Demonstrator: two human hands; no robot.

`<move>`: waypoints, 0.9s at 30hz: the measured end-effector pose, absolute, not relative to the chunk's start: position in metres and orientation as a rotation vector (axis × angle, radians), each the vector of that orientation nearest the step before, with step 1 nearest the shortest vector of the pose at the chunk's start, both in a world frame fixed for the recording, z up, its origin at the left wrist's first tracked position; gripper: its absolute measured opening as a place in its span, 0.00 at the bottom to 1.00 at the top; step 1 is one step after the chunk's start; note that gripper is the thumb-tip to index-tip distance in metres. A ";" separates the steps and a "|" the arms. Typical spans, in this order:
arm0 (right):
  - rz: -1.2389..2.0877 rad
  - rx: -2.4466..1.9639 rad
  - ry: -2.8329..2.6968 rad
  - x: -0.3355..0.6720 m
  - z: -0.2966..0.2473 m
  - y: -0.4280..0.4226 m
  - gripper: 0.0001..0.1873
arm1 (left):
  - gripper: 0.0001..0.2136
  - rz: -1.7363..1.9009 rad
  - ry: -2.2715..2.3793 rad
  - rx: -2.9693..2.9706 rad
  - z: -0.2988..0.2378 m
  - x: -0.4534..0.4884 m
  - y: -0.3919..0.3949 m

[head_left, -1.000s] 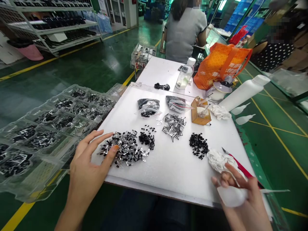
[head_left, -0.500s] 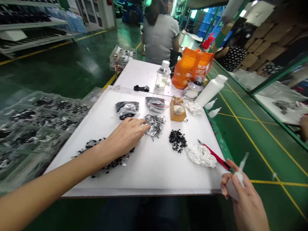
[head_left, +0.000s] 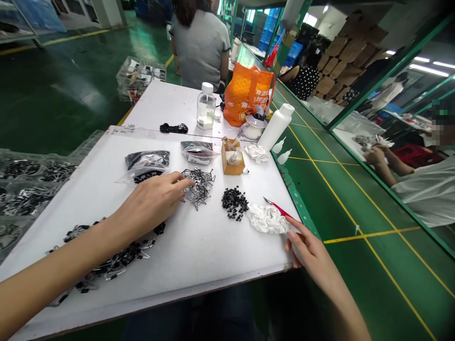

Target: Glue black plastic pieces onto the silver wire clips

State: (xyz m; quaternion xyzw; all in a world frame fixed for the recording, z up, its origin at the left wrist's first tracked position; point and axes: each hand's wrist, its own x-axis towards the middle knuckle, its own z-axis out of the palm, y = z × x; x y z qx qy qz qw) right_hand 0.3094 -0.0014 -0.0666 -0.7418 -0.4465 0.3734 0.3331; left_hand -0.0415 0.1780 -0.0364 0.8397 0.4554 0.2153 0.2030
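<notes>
Left hand [head_left: 151,201] with fingers loosely spread, touching metal clips [head_left: 198,187] at two o'clock, right hand [head_left: 309,251] with fingers together, cannot tell if pinching, white cloth [head_left: 266,219] at ten o'clock

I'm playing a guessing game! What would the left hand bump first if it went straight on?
The left hand would probably meet the tangled pile of small metal pieces first; its fingertips look right beside it.
</notes>
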 end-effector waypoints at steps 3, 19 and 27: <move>0.958 -2.008 -1.323 0.309 -0.063 0.007 0.32 | 0.18 0.576 1.318 2.218 -0.034 -0.045 0.176; 0.417 -2.472 -2.129 0.302 -0.061 0.010 0.29 | 0.22 0.569 1.053 1.012 -0.011 -0.044 0.160; 1.015 -2.336 -1.805 0.310 -0.071 -0.012 0.35 | 0.14 0.563 0.839 0.716 -0.010 -0.044 0.138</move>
